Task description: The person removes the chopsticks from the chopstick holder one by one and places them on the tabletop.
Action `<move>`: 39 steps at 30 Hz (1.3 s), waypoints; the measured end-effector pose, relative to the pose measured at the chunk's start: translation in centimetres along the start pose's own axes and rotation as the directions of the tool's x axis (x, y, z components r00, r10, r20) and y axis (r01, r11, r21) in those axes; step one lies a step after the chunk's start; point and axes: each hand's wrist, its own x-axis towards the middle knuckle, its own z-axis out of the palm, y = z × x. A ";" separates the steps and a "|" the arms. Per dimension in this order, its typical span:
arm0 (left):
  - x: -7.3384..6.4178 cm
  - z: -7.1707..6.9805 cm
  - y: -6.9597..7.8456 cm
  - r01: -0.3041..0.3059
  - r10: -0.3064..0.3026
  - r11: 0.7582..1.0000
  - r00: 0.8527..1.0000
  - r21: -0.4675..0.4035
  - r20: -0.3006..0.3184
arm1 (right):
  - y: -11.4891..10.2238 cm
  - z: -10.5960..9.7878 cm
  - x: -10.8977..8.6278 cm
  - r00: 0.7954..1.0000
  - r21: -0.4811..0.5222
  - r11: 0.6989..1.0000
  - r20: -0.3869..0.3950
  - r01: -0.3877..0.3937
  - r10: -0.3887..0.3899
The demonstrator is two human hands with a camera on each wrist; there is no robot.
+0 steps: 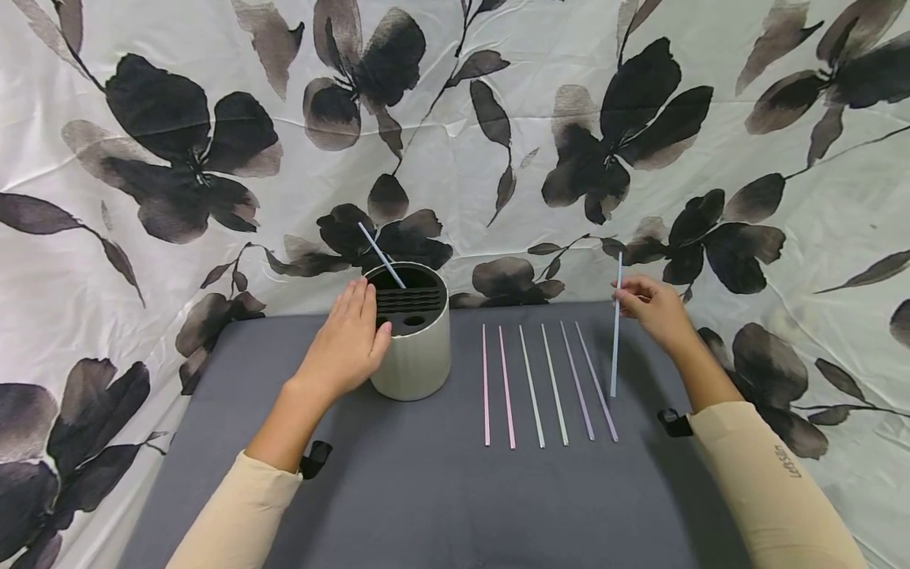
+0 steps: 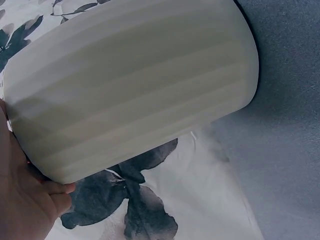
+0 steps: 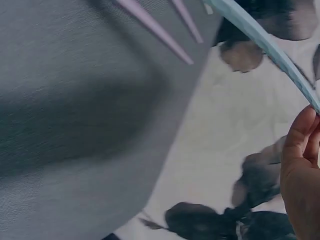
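Note:
A cream cylindrical desk organizer [image 1: 412,363] with a black slotted top stands at the back of the table, left of centre. One light blue stick [image 1: 381,254] leans in its large rear compartment. My left hand [image 1: 348,336] rests on the organizer's left rim with its fingers straight; in the left wrist view the hand [image 2: 32,200] touches the rim end of the organizer [image 2: 135,95]. At the right, my right hand [image 1: 652,308] pinches another light blue stick [image 1: 616,340] near its upper end, holding it roughly upright. The right wrist view shows this blue stick [image 3: 265,40] at the fingertips.
Between the organizer and my right hand, thin sticks lie in a row: two pink [image 1: 507,387], two whitish [image 1: 532,387] and two lilac [image 1: 597,383]. The grey table [image 1: 455,506] meets a floral cloth [image 1: 455,158] at its back edge.

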 end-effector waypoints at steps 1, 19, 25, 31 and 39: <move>-0.1 -0.1 -0.1 0.001 -0.001 1.000 1.000 0.001 -0.001 | 0.4 0.0 0.0 1.000 -0.016 1.000 0.011 -0.004 0.004; -0.3 -0.1 -0.2 0.000 0.000 1.000 1.000 0.008 -0.008 | 6.4 1.3 -1.2 0.982 -0.113 0.984 0.120 -0.134 0.148; -0.1 0.0 0.0 0.000 0.001 1.000 1.000 0.015 -0.006 | 7.7 1.5 -1.7 0.977 -0.179 0.970 0.100 -0.166 0.186; -0.3 -0.2 0.1 0.001 -0.001 1.000 1.000 0.017 0.001 | 8.5 1.9 -2.0 0.967 -0.177 0.962 0.110 -0.208 0.229; -0.5 -0.3 0.1 -0.008 0.008 1.000 1.000 0.028 -0.010 | 8.9 2.5 -2.4 0.953 -0.227 0.941 0.113 -0.251 0.282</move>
